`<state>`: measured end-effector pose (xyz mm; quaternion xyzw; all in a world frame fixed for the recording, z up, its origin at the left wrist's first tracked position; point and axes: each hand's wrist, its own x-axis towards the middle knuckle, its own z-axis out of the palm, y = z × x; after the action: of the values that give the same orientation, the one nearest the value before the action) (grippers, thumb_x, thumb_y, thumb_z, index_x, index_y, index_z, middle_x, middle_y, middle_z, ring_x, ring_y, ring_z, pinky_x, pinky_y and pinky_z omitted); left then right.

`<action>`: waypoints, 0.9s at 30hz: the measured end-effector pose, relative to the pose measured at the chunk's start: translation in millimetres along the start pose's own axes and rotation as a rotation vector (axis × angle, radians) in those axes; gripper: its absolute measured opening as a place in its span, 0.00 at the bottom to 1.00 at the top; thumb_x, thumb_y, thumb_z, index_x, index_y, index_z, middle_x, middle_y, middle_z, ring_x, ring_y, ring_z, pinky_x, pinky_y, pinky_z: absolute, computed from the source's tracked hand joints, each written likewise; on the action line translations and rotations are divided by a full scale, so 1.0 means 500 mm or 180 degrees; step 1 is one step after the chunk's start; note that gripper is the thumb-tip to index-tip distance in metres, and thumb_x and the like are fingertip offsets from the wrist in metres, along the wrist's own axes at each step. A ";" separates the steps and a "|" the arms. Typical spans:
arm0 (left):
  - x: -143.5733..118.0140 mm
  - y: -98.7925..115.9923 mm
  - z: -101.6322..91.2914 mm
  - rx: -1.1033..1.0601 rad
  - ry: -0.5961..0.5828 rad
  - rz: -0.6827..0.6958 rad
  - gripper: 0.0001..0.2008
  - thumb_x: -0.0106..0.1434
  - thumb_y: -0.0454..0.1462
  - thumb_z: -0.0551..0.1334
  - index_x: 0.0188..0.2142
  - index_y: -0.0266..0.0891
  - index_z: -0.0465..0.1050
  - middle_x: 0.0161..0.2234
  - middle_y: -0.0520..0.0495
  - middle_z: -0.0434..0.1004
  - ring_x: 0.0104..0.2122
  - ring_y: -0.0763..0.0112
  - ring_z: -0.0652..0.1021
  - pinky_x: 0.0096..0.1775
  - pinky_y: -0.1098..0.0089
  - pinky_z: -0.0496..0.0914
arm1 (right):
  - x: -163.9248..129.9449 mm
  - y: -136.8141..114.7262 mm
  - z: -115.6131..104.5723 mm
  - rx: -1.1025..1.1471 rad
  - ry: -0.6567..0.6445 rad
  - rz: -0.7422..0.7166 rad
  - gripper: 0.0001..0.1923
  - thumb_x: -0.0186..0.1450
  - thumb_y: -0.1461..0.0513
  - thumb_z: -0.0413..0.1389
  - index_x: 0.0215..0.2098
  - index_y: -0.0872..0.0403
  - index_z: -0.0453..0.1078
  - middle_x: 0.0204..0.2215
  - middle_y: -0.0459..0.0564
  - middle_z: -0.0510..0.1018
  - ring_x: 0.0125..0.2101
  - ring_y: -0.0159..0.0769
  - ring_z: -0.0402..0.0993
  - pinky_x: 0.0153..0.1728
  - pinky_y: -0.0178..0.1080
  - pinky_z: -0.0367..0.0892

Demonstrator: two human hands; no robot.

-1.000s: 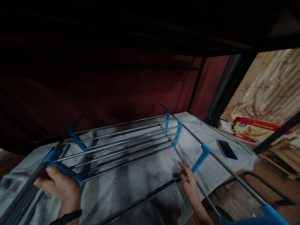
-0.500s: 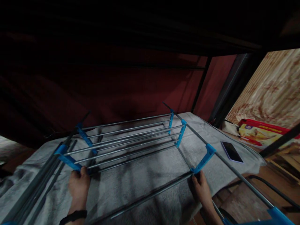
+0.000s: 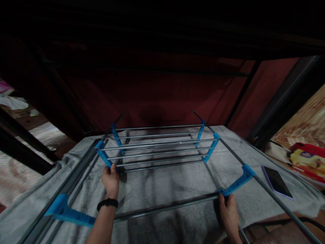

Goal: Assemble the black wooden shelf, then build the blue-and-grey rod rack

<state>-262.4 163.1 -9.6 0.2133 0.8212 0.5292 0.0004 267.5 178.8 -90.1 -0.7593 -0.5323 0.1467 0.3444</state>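
A rack of grey metal rods joined by blue plastic brackets lies across a grey blanket. My left hand, with a black band on the wrist, is closed at the lower end of a left-side blue bracket. My right hand pinches the lower end of the near right blue bracket, where a loose-looking cross rod meets it. That rod runs leftward behind my left forearm, toward the near left bracket. Fingertips of both hands are partly hidden.
On the blanket at the right lies a phone. Beyond it stands a red and yellow package. Dark frame posts and a dark red wall close off the back. Several long rods run along the left side.
My view has swung left, so the rack and phone sit further right. The near left bracket has come into sight. Both hands keep hold at the same brackets.
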 end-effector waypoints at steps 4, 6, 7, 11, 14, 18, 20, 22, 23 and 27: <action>-0.038 0.009 0.006 -0.0214 0.0355 -0.0245 0.10 0.63 0.43 0.55 0.28 0.43 0.59 0.27 0.50 0.63 0.32 0.65 0.70 0.35 0.64 0.63 | 0.003 0.013 0.005 -0.0215 -0.0023 -0.0053 0.20 0.65 0.42 0.39 0.35 0.48 0.55 0.33 0.54 0.72 0.37 0.50 0.73 0.36 0.45 0.66; -0.074 0.015 0.015 -0.0326 0.0908 -0.0417 0.08 0.63 0.40 0.55 0.29 0.43 0.56 0.31 0.49 0.63 0.37 0.62 0.70 0.42 0.60 0.65 | 0.005 0.021 0.008 -0.0317 -0.0048 -0.0067 0.20 0.65 0.42 0.38 0.34 0.48 0.55 0.33 0.54 0.73 0.35 0.50 0.73 0.35 0.45 0.66; -0.095 0.024 0.022 -0.0410 0.1118 -0.0440 0.07 0.63 0.39 0.55 0.30 0.43 0.56 0.33 0.47 0.63 0.40 0.61 0.70 0.46 0.59 0.65 | 0.006 0.024 0.009 -0.0363 -0.0060 -0.0068 0.20 0.65 0.42 0.38 0.34 0.48 0.54 0.32 0.54 0.73 0.35 0.50 0.73 0.35 0.45 0.66; -0.178 0.135 0.060 -0.1088 0.0623 0.0236 0.07 0.64 0.41 0.56 0.39 0.41 0.61 0.40 0.45 0.65 0.42 0.64 0.69 0.49 0.61 0.66 | 0.008 0.027 0.013 -0.0573 -0.0071 -0.0038 0.20 0.66 0.43 0.38 0.34 0.49 0.55 0.33 0.56 0.74 0.35 0.51 0.74 0.34 0.46 0.66; -0.205 0.298 0.071 -0.1763 0.0172 0.0803 0.11 0.67 0.42 0.54 0.46 0.40 0.62 0.42 0.43 0.67 0.42 0.65 0.71 0.47 0.63 0.67 | 0.007 0.025 0.013 -0.0712 -0.0072 0.0017 0.20 0.66 0.44 0.38 0.36 0.50 0.59 0.33 0.58 0.75 0.35 0.51 0.75 0.33 0.46 0.66; -0.176 0.508 0.038 -0.1931 0.0496 0.1681 0.09 0.70 0.40 0.51 0.45 0.40 0.64 0.43 0.42 0.68 0.44 0.65 0.72 0.47 0.64 0.68 | 0.005 0.024 0.011 -0.0765 -0.0051 -0.0106 0.20 0.67 0.45 0.38 0.36 0.50 0.59 0.34 0.58 0.75 0.34 0.51 0.75 0.32 0.45 0.65; -0.139 0.573 0.017 -0.1794 0.0782 0.1964 0.09 0.71 0.39 0.49 0.44 0.40 0.64 0.43 0.42 0.67 0.46 0.64 0.73 0.50 0.61 0.67 | 0.005 0.023 0.011 -0.0805 -0.0024 -0.0160 0.20 0.67 0.45 0.38 0.36 0.51 0.59 0.35 0.60 0.76 0.34 0.51 0.76 0.32 0.45 0.66; -0.093 0.613 0.007 -0.1723 0.0826 0.2168 0.11 0.72 0.38 0.46 0.46 0.40 0.62 0.45 0.41 0.67 0.49 0.64 0.72 0.53 0.59 0.66 | 0.006 0.023 0.011 -0.0850 -0.0018 -0.0144 0.21 0.68 0.45 0.38 0.36 0.51 0.60 0.35 0.61 0.76 0.34 0.52 0.76 0.32 0.46 0.66; -0.068 0.627 0.007 -0.1711 0.0762 0.2234 0.12 0.72 0.38 0.44 0.48 0.39 0.61 0.47 0.40 0.66 0.51 0.63 0.72 0.54 0.59 0.66 | 0.006 0.023 0.012 -0.0872 -0.0037 -0.0113 0.21 0.68 0.45 0.38 0.37 0.52 0.61 0.35 0.62 0.76 0.34 0.53 0.76 0.32 0.46 0.66; 0.046 0.665 0.007 -0.1514 0.0652 0.2408 0.09 0.72 0.35 0.47 0.48 0.37 0.60 0.48 0.39 0.67 0.51 0.64 0.73 0.54 0.60 0.66 | 0.009 0.028 0.013 -0.0917 -0.0164 -0.0057 0.23 0.68 0.45 0.37 0.39 0.53 0.62 0.35 0.63 0.76 0.34 0.53 0.76 0.32 0.46 0.67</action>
<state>-166.2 290.4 283.2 0.4388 0.5371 0.6843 -0.2251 275.1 182.4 -103.6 -0.7920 -0.5633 0.0851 0.2194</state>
